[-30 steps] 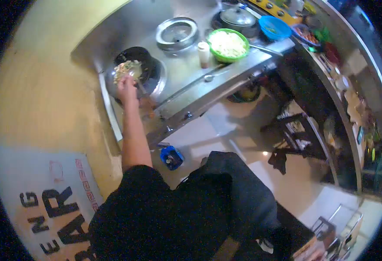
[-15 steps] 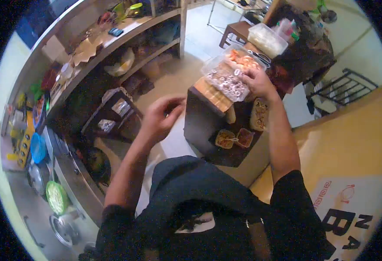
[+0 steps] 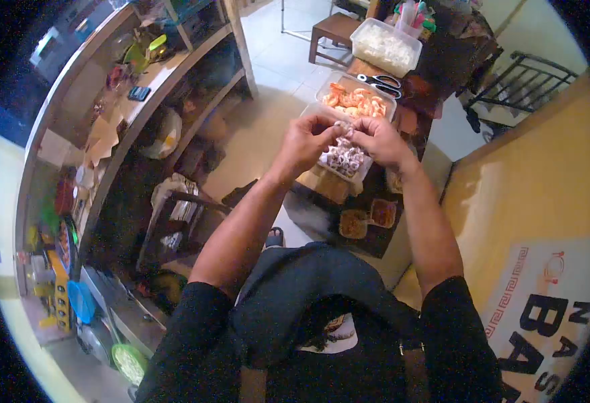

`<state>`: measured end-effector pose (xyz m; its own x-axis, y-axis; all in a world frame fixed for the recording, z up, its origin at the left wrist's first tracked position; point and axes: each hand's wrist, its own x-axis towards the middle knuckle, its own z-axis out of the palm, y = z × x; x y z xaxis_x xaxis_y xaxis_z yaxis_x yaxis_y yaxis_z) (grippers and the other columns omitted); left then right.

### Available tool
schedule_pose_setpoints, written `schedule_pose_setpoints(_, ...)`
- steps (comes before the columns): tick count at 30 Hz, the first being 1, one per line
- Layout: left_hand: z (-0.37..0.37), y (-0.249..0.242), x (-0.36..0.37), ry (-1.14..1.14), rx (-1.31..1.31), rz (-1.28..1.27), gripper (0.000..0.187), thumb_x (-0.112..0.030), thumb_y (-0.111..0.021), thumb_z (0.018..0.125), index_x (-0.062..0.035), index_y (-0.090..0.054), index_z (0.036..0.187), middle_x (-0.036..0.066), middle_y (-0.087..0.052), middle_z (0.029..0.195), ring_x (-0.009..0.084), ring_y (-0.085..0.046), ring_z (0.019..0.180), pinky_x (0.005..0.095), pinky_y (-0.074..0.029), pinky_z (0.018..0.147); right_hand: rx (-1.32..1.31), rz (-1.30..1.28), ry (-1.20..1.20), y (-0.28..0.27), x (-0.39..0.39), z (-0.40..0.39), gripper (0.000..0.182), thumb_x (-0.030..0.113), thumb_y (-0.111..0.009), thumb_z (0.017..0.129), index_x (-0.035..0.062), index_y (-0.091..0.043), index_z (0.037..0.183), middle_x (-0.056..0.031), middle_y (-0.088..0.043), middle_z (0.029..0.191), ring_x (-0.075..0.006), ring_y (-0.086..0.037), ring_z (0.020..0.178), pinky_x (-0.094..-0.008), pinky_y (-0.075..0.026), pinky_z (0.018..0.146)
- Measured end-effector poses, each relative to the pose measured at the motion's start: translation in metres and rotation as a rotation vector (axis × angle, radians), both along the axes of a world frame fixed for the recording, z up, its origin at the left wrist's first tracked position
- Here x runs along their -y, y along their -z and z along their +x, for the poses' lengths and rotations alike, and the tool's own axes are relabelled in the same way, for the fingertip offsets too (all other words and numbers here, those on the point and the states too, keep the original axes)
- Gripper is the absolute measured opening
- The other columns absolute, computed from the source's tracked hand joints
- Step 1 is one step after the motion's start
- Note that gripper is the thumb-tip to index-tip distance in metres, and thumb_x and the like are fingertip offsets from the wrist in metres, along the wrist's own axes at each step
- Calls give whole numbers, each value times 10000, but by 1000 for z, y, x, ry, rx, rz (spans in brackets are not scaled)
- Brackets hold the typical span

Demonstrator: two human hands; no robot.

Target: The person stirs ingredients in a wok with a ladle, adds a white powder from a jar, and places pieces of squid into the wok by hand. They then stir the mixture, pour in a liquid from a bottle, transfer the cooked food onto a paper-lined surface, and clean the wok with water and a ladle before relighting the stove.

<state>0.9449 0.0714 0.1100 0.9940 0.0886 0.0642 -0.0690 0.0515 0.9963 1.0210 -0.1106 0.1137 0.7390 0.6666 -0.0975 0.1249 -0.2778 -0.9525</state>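
Observation:
A small whitish squid piece is pinched between the fingertips of my left hand and my right hand. Both hands are closed on it, held just above a clear tub of cut squid with pale rings and purplish skin. My hands and wrists hide part of this tub. Right behind it stands a tub of orange cooked shrimp. Black-handled scissors lie beyond the shrimp.
A large container of white food stands at the back of the dark table. Two small food tubs sit near its front edge. On the left are a long shelf and a chair; a brown stool stands behind.
My left hand has come in from the left to meet my right hand over the squid tub. My right hand has lifted a squid piece, now between both hands. The view has shifted.

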Motion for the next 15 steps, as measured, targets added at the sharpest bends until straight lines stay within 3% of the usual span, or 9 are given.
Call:
schedule_pose_setpoints(9, 25, -1, -44, 123, -30, 31, 179, -105, -663, 850, 34, -620, 955, 70, -649, 776, 108, -592, 631, 245, -495, 574, -23, 9, 152, -19, -16, -21, 108, 132, -604, 882, 32, -617, 920, 24, -610, 779, -37, -544, 660, -202, -447, 582)
schedule_pose_setpoints(11, 26, -5, -43, 142, -36, 32, 172, -85, -659, 847, 32, -615, 965, 69, -649, 796, 112, -599, 652, 251, -508, 600, 127, -62, 233, -19, -21, -28, 136, 162, -621, 869, 27, -636, 869, 23, -616, 756, -41, -541, 634, -217, -441, 558)
schedule_pose_setpoints(13, 23, -9, -40, 260, -7, -177, 111, -34, -640, 844, 28, -605, 929, 52, -629, 760, 103, -593, 667, 239, -502, 595, 207, -151, 298, -36, -32, -37, 156, 179, -638, 851, 23, -644, 840, 6, -627, 735, -51, -545, 626, -234, -445, 555)
schedule_pose_setpoints(15, 20, -16, -42, 318, -9, -121, 142, -45, -648, 849, 39, -624, 961, 70, -647, 805, 105, -607, 709, 236, -511, 623, 286, -243, 349, -51, -42, -45, 178, 196, -656, 834, 19, -653, 811, -11, -638, 715, -60, -549, 617, -251, -448, 552)
